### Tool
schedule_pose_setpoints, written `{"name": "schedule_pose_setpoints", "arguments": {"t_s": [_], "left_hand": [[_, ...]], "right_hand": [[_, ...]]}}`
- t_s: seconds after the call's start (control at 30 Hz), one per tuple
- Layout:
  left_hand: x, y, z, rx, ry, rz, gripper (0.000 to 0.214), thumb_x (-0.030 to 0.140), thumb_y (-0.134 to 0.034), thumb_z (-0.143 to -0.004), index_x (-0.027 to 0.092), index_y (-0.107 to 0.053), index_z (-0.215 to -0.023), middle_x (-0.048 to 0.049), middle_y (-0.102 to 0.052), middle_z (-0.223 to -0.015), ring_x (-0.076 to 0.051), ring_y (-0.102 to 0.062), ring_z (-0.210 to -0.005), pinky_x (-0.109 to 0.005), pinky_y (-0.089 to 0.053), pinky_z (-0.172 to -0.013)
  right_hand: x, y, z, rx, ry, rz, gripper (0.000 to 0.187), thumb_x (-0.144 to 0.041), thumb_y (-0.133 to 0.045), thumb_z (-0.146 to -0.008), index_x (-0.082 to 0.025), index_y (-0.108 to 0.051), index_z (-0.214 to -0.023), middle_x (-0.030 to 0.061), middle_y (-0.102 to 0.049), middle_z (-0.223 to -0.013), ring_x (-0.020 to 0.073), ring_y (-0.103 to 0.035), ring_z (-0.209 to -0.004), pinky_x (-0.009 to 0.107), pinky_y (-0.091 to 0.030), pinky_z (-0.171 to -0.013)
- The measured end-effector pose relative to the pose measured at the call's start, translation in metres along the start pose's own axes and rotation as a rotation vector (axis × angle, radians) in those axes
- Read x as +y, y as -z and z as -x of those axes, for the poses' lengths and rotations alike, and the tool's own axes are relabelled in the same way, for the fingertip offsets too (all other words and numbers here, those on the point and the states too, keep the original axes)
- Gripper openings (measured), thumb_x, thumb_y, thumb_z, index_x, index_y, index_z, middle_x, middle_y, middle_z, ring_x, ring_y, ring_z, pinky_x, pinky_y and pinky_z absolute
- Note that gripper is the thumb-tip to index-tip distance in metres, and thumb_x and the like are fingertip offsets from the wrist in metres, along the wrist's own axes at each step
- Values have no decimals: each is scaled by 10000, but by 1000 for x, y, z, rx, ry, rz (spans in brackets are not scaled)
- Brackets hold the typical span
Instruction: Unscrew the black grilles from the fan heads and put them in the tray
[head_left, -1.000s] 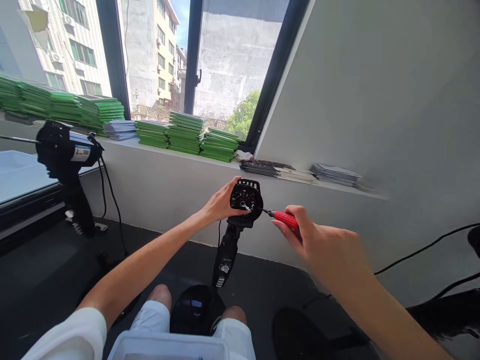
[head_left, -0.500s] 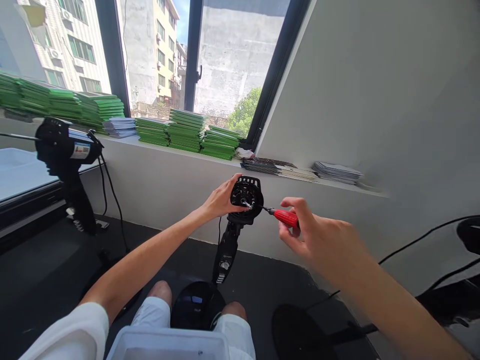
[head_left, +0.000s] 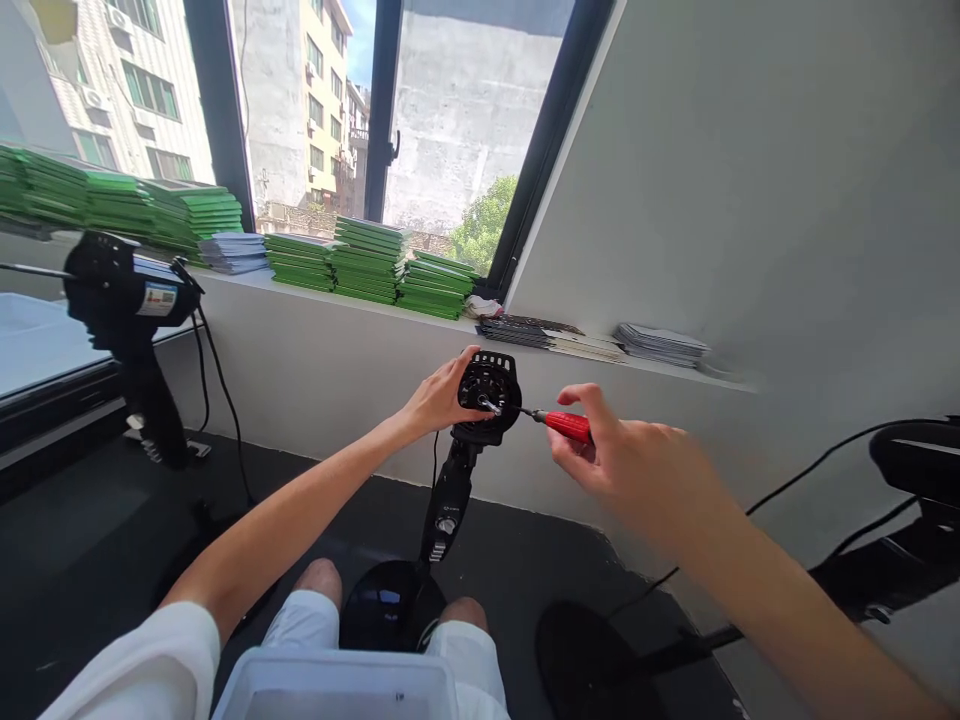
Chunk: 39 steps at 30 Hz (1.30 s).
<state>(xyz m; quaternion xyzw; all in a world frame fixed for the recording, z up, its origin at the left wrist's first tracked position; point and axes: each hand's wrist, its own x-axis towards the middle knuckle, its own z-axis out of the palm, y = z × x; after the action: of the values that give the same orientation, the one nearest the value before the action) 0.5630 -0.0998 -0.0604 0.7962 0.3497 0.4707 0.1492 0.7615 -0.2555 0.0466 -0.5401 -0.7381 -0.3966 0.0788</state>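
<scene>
In front of my knees stands a black pedestal fan without blades or grille, its motor head [head_left: 491, 430] facing me with a metal shaft at the centre. My left hand [head_left: 442, 395] grips the left side of that head, fingers behind and thumb across the front near the shaft. My right hand [head_left: 607, 440] is closed around the red handle of a screwdriver [head_left: 566, 426]. Its dark shank points left, and the tip meets the right part of the motor head; the exact contact point is too small to make out. Below are the fan's control neck [head_left: 448, 510] and round base [head_left: 390, 605].
A white plastic bin [head_left: 337, 690] rests on my lap. Another fan body [head_left: 124, 300] stands at left, and a further black fan [head_left: 911, 500] at right. Green stacks [head_left: 367, 262] and grey stacks [head_left: 660, 343] line the window sill [head_left: 360, 312].
The view has shifted slightly right, so more of the right-hand fan shows. Both hands keep their holds, and the screwdriver stays at the motor head.
</scene>
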Motion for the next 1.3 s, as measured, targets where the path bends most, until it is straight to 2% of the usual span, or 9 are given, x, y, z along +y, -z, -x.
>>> {"name": "schedule_pose_setpoints", "arguments": {"t_s": [0.13,0.27,0.37,0.5,0.6,0.73,1.0,1.13,1.3], "left_hand": [[0,0,0,4,6,-12,1099,420,-857,-735,294,-208,-1613,-146,-536,-1520,-364,-527,-1398,-510,-478,-1105],[-1,-1,1,21,-17,-8,1098,424,-860,-731,287,-216,-1609,-140,-518,-1539,-353,-516,-1412,-495,-463,-1126],[0,-1,2,21,-9,-16,1090,419,-864,-723,275,-233,-1600,-144,-532,-1525,-356,-523,-1405,-492,-469,-1118],[3,1,3,11,10,-16,1072,421,-859,-727,255,-247,-1592,-154,-544,-1512,-358,-533,-1394,-489,-472,-1113],[3,1,3,16,-1,-13,1066,425,-854,-733,242,-247,-1589,-162,-523,-1532,-356,-522,-1405,-486,-467,-1120],[1,-1,3,19,0,-17,1064,438,-851,-732,238,-249,-1586,-170,-520,-1532,-368,-515,-1410,-504,-467,-1119],[2,1,5,13,-8,-18,1067,428,-847,-741,255,-234,-1597,-163,-523,-1525,-365,-520,-1401,-500,-477,-1105],[3,2,5,15,-12,-15,1084,415,-854,-738,291,-215,-1606,-150,-521,-1527,-358,-525,-1399,-500,-474,-1107],[2,3,4,19,-11,-22,1097,435,-863,-724,285,-226,-1605,-152,-541,-1506,-367,-525,-1399,-511,-470,-1115]], "right_hand": [[-1,3,-1,-39,-111,39,657,-563,-139,-1045,-171,-638,-875,-16,-372,-402,127,-291,-381,252,-120,-494],[-3,8,-1,-72,-52,-4,596,-541,-199,-1043,-144,-643,-1074,-9,-455,-444,152,-377,-393,249,-155,-490],[-5,11,-1,-101,-104,28,625,-536,-169,-1048,-157,-655,-943,16,-459,-430,176,-422,-400,267,-162,-489],[-4,14,-1,-161,-75,-33,519,-511,-265,-1040,-158,-638,-1114,17,-563,-498,181,-499,-447,252,-193,-506],[-4,15,-1,-197,-124,23,621,-555,-176,-1047,-162,-654,-984,39,-546,-476,189,-507,-454,262,-183,-512],[-4,16,-1,-206,-70,-34,524,-543,-269,-1039,-167,-620,-1140,20,-587,-512,179,-524,-462,254,-192,-519],[-3,18,-5,-175,-68,-59,423,-510,-347,-1027,-187,-593,-1143,20,-647,-579,194,-565,-491,263,-210,-517],[-2,16,-6,-123,-113,-30,583,-620,-247,-1030,-181,-629,-998,34,-579,-507,200,-525,-453,276,-197,-505],[-4,17,-8,-181,-84,-71,521,-557,-277,-1037,-175,-601,-1181,36,-645,-570,204,-573,-497,263,-211,-519]]}}
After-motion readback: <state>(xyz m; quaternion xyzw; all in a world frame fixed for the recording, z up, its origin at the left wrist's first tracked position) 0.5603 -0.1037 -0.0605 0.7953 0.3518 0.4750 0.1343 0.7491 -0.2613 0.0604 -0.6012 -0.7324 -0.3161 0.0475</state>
